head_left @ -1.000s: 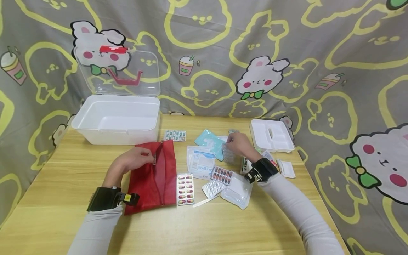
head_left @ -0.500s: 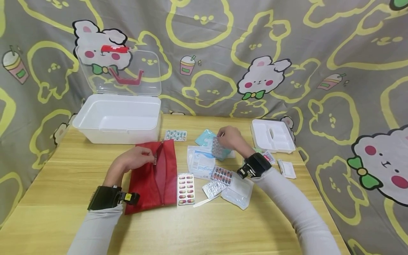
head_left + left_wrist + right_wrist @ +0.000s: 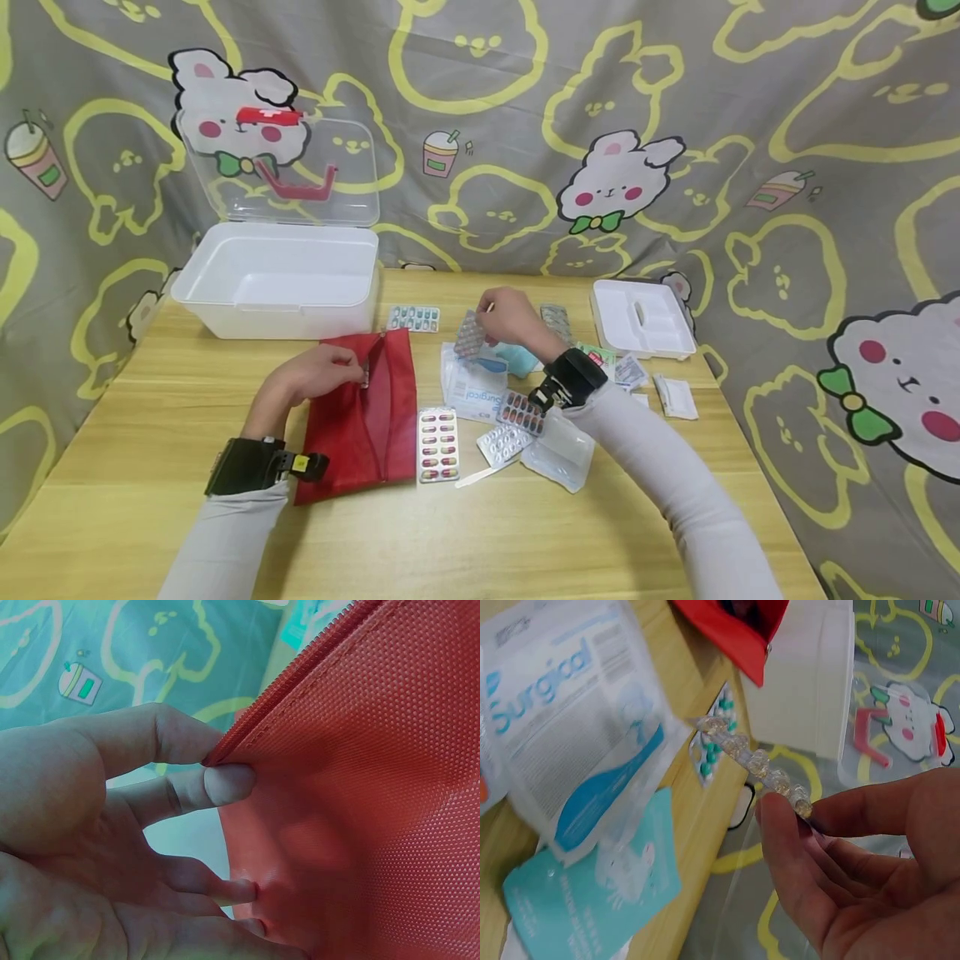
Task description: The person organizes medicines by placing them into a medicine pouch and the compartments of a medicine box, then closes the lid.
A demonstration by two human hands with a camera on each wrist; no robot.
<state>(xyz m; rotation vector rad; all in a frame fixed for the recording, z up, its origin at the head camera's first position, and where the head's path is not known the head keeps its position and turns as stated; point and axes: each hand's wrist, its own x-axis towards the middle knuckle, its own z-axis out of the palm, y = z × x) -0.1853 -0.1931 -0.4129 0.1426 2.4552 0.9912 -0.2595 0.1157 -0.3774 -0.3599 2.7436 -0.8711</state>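
My left hand pinches the zipper edge of a red pouch, whose mouth gapes on the table; the left wrist view shows thumb and finger on the zipper. Above the packets, my right hand holds a blister pack of clear bubbles by one end, between thumb and fingers in the right wrist view. Under it lie a white and blue packet marked Surgical and a teal packet, the latter partly hidden by the hand in the head view. A blister pack of red and yellow capsules lies right of the pouch.
An open white box with a raised clear lid stands at the back left. Green capsules in a blister pack lie beside it. A white divided tray sits at the back right, with small packets before it. A patterned curtain hangs behind.
My right hand has lifted the clear blister pack and carried it left, across the teal packet toward the pouch. My left hand stays on the pouch's edge.
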